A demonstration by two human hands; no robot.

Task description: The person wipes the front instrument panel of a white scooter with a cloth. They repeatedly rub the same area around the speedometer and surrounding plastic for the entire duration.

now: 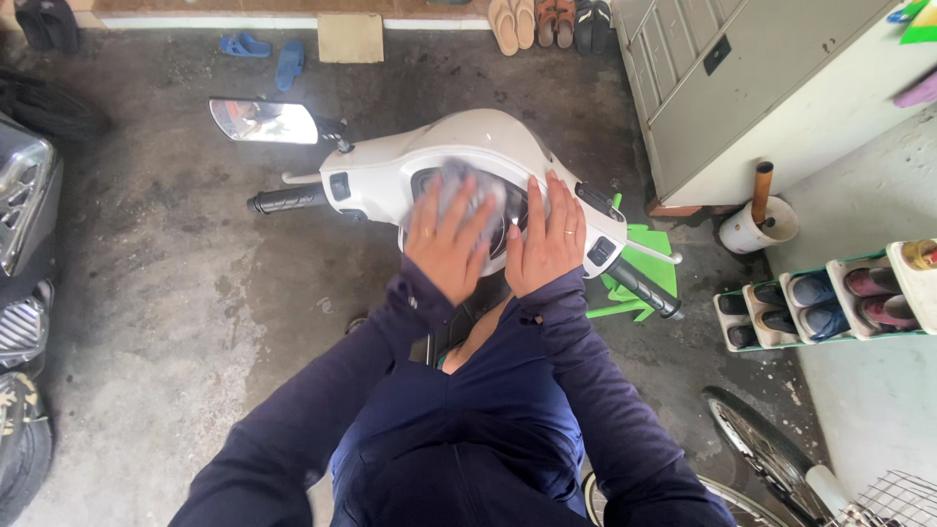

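Observation:
A white scooter's handlebar head stands below me, with a dark instrument panel in its middle. My left hand presses a grey-blue cloth flat on that panel; the cloth looks blurred. My right hand rests flat beside it on the panel's right part, fingers together, holding nothing. A ring shows on each hand. A mirror sticks out at the upper left, and black grips end the bar on both sides.
Another motorbike stands at the left edge. A grey metal cabinet and a shoe rack are at the right, a white pot with a stick between them. A bicycle wheel is at lower right. Sandals line the far wall.

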